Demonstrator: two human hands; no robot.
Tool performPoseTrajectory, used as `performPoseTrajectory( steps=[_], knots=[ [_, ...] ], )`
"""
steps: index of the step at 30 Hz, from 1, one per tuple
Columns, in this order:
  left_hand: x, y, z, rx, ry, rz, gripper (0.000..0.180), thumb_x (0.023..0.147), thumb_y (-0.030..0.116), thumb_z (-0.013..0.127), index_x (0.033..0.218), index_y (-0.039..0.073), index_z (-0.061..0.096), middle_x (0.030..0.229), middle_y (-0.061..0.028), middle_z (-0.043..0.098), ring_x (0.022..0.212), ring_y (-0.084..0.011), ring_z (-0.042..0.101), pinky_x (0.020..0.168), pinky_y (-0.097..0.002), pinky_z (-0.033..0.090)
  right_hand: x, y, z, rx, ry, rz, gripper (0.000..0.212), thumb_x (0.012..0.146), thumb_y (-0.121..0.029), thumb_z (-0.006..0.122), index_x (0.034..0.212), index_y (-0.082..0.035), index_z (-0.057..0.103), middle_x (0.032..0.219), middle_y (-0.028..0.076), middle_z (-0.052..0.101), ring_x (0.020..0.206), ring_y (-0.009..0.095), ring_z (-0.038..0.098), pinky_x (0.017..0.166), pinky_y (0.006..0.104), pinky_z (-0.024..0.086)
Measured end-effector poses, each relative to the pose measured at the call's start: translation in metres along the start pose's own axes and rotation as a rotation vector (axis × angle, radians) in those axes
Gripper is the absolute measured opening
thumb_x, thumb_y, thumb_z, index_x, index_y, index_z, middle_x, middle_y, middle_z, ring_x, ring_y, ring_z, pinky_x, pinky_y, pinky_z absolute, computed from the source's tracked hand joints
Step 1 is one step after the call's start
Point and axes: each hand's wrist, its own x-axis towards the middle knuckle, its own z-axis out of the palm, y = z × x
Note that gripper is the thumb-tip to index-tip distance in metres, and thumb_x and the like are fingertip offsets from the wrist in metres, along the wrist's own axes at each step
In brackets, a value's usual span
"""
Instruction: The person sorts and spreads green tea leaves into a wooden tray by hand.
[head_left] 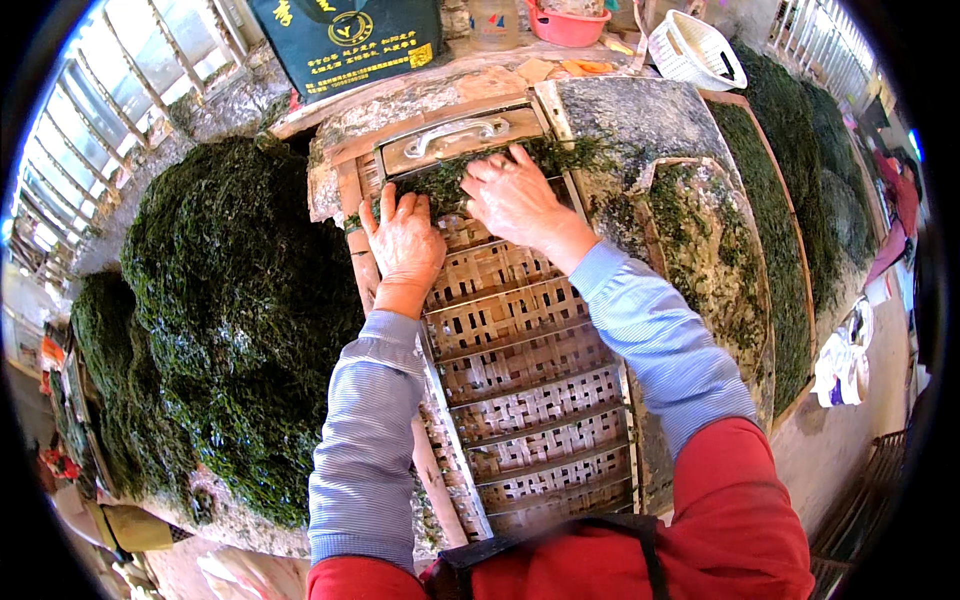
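A long slatted tray (530, 330) of woven bamboo strips, with metal rails along its sides, stretches away from me. At its far end lies a band of dark green, stringy leafy matter (445, 190), whose kind I cannot make out. My left hand (408, 245) rests on the near left part of this band, its fingers bent but apart. Farther right, my right hand (520, 200) reaches onto the same greens, fingers spread and curled at the tips. Just beyond them, a metal handle (457, 137) is fixed to a wooden crosspiece. Some greens under the fingers are hidden.
A large heap of the same greens (230, 330) fills the left side. To the right stand a green-flecked board (700, 240) and further dark heaps (785, 130). At the back are a dark green bag (350, 45), a red basin (568, 25) and a white basket (695, 50).
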Motion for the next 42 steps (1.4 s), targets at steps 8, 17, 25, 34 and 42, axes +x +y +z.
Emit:
performPoseTrajectory(
  steps=[8, 17, 25, 34, 42],
  knots=[
    [0.015, -0.014, -0.028, -0.077, 0.015, 0.420, 0.048, 0.070, -0.004, 0.054, 0.117, 0.007, 0.055, 0.126, -0.0048, 0.048, 0.119, -0.0262, 0.044, 0.098, -0.0379, 0.038, -0.037, 0.043, -0.002, -0.096, 0.108, 0.077, 0.035, 0.089, -0.029, 0.042, 0.083, -0.003, 0.064, 0.095, 0.011, 0.062, 0.100, 0.028, 0.054, 0.096, 0.0537, 0.032],
    [0.064, -0.031, -0.006, -0.162, -0.377, 0.096, 0.013, 0.075, 0.014, 0.067, 0.082, 0.002, 0.066, 0.091, -0.0143, 0.064, 0.080, -0.0323, 0.063, 0.070, -0.0393, 0.051, -0.043, 0.103, -0.050, 0.118, -0.077, 0.489, 0.040, 0.077, -0.018, 0.059, 0.115, -0.006, 0.057, 0.118, 0.015, 0.056, 0.107, 0.029, 0.056, 0.093, 0.0409, 0.044],
    [0.067, 0.094, -0.003, -0.428, -0.172, 0.307, 0.043, 0.069, -0.003, 0.056, 0.111, 0.007, 0.058, 0.121, -0.0101, 0.054, 0.111, -0.0292, 0.053, 0.090, -0.0386, 0.046, -0.046, 0.098, -0.037, 0.152, -0.033, 0.444, 0.045, 0.072, -0.013, 0.064, 0.116, -0.006, 0.054, 0.114, 0.018, 0.054, 0.108, 0.035, 0.051, 0.089, 0.0422, 0.044],
    [0.069, 0.112, 0.011, -0.209, -0.418, 0.236, 0.033, 0.074, 0.011, 0.058, 0.106, 0.007, 0.060, 0.110, -0.0103, 0.060, 0.110, -0.0287, 0.053, 0.090, -0.0431, 0.043, 0.009, 0.060, -0.042, 0.718, 0.173, 0.354, 0.018, 0.078, 0.003, 0.057, 0.094, -0.004, 0.065, 0.093, 0.010, 0.064, 0.085, 0.021, 0.064, 0.075, 0.0279, 0.052],
    [0.041, 0.016, -0.018, -0.070, -0.243, -0.027, 0.025, 0.071, 0.005, 0.054, 0.090, 0.010, 0.069, 0.088, -0.0111, 0.067, 0.081, -0.0286, 0.065, 0.075, -0.0372, 0.051, -0.012, 0.029, -0.028, -0.038, -0.096, 0.189, 0.032, 0.089, -0.027, 0.050, 0.074, -0.003, 0.065, 0.082, 0.011, 0.064, 0.077, 0.026, 0.062, 0.092, 0.0424, 0.039]
  ],
)
